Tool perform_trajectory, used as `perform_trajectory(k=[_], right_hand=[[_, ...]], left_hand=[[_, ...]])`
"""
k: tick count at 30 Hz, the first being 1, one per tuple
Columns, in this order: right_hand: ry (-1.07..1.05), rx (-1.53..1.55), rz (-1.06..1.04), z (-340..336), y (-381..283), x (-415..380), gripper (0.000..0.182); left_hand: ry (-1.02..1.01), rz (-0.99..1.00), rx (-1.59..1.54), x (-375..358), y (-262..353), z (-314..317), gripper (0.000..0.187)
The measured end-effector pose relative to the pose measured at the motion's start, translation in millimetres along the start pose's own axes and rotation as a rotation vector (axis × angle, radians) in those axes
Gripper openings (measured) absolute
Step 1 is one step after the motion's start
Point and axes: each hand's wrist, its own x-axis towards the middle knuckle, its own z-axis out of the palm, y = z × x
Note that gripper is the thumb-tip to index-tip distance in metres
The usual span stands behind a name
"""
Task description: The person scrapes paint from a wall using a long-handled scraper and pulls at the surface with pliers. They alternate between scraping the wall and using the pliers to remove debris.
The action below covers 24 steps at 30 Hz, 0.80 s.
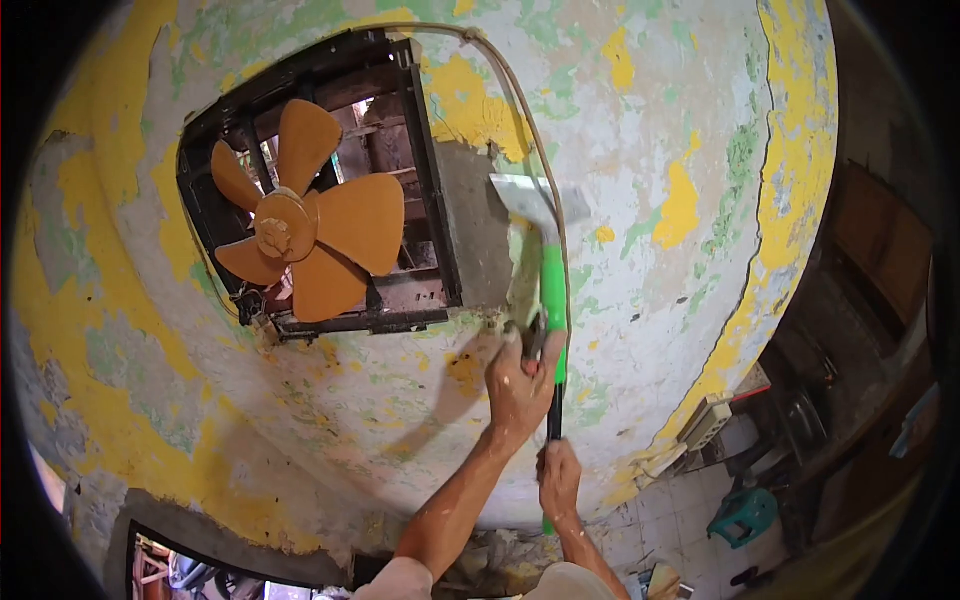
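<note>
A long-handled scraper point(552, 280) with a green and black handle stands almost upright against the peeling wall point(640, 320). Its wide metal blade point(538, 198) lies close to the wall, right of a bare grey cement patch point(475, 220). My left hand point(520, 392) is closed at the green grip, with a small dark shape showing between thumb and fingers. Lower down, my right hand point(559, 482) wraps around the black part of the handle. A thin cable point(520, 95) curves down the wall and passes by the blade and handle.
Left of the scraper, an orange fan point(290, 225) sits in a black frame point(432, 190) set in the wall. Yellow and green paint flakes cover the surface. At lower right are a teal plastic stool point(743, 517) and floor tiles point(665, 535). A lower opening point(150, 540) shows clutter.
</note>
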Motion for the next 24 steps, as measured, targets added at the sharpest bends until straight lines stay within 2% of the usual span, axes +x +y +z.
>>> perform_trajectory(k=[2, 4, 6, 7, 10, 12, 14, 17, 19, 20, 22, 23, 24], right_hand=[[-0.037, 0.048, 0.012, 4, 2, 5, 0.049], [-0.032, -0.041, -0.104, 15, -27, 17, 0.05], [-0.014, -0.05, -0.105, 13, -28, 25, 0.05], [-0.04, 0.011, -0.062, 7, -28, 32, 0.05], [-0.062, 0.064, 0.021, -2, -17, 11, 0.049], [-0.084, 0.057, 0.035, -7, -6, -2, 0.049], [-0.088, 0.033, 0.04, -6, -7, -4, 0.049], [-0.044, 0.009, -0.039, 0, -33, 16, 0.05], [-0.237, 0.18, 0.096, 2, -39, 31, 0.06], [-0.24, 0.181, 0.09, 0, -47, 31, 0.06], [-0.705, 0.596, 0.404, -11, -66, 11, 0.071], [-0.808, 0.714, 0.479, -13, -61, 5, 0.079], [-0.806, 0.708, 0.482, -13, -63, -2, 0.079]], left_hand=[[0.063, 0.109, -0.058, -10, -12, 2, 0.047], [0.09, 0.05, -0.036, 8, 9, -2, 0.046], [-0.026, -0.07, -0.06, 26, 24, -6, 0.043], [-0.018, 0.007, -0.02, 25, 21, -7, 0.041], [0.003, 0.001, -0.066, -4, -4, -8, 0.045], [-0.088, -0.121, -0.045, -32, -3, -20, 0.037], [-0.141, -0.126, -0.024, -55, -9, -35, 0.032], [-0.123, -0.208, -0.097, -95, -23, -54, 0.028], [-0.17, -0.233, -0.016, -130, -39, -72, 0.025], [-0.2, -0.24, 0.061, -142, -51, -79, 0.024], [-0.217, -0.287, 0.038, -176, -75, -96, 0.024], [-0.228, -0.326, 0.006, -192, -82, -103, 0.025], [-0.227, -0.329, 0.001, -203, -77, -111, 0.025]])
